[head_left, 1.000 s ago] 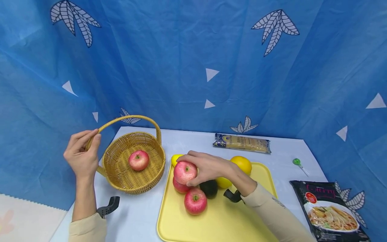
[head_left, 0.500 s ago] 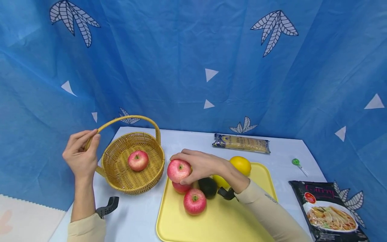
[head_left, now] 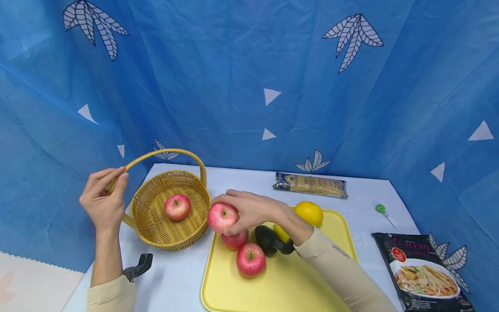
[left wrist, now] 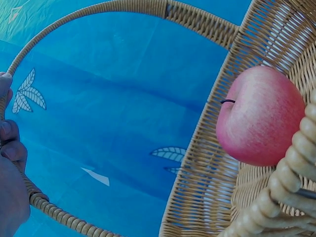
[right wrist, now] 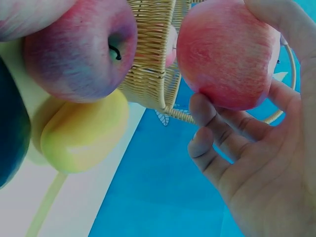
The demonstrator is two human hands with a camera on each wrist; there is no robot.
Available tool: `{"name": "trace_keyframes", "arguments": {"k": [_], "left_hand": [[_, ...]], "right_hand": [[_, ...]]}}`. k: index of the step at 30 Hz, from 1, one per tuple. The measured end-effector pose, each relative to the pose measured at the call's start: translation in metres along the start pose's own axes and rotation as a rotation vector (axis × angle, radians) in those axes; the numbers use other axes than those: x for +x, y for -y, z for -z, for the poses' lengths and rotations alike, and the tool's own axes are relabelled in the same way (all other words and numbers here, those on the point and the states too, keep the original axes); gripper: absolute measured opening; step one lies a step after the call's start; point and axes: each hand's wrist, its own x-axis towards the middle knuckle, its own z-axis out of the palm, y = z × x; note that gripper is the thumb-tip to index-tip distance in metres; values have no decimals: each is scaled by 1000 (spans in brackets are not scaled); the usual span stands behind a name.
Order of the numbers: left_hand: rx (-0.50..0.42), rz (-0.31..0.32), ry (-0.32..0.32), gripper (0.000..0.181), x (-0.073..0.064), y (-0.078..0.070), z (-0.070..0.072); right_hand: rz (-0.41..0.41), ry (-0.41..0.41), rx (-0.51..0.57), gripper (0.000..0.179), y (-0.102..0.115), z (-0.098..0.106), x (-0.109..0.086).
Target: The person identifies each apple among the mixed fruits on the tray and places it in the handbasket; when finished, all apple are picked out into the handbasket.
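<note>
My left hand (head_left: 103,197) grips the wicker basket's arched handle (head_left: 171,151) on its left side. One red apple (head_left: 177,207) lies inside the basket (head_left: 142,232); the left wrist view shows this apple (left wrist: 261,116) close to the woven wall. My right hand (head_left: 247,210) holds another red apple (head_left: 223,218) between thumb and fingers, by the basket's right rim and above the yellow tray's left edge. In the right wrist view the held apple (right wrist: 227,54) is apart from the surface below. Two more apples, one in front (head_left: 251,260) and one partly covered (head_left: 235,239), lie on the tray (head_left: 288,286).
Beside the apples on the tray lie a dark avocado-like fruit (head_left: 266,239) and a yellow lemon-like fruit (head_left: 309,213). A smooth yellow fruit (right wrist: 86,133) shows in the right wrist view. Beyond are a pasta pack (head_left: 312,185), a green lollipop (head_left: 381,209) and a black curry noodle packet (head_left: 422,273).
My right hand has carried the held apple leftward from over the tray fruit to the basket's right rim. The left hand stays on the handle, and the basket has not visibly moved.
</note>
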Motion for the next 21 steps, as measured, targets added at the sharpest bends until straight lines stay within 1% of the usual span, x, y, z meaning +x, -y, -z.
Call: {"name": "trace_keyframes", "arguments": {"k": [13,21], "left_hand": [[4,-3,2,15,1,-3,-1],[21,-3,11,15,0,-3,-1]], "right_hand": [[37,-4,-13,68,5,1,18],[45,16,-20,69,8,0,27]]}}
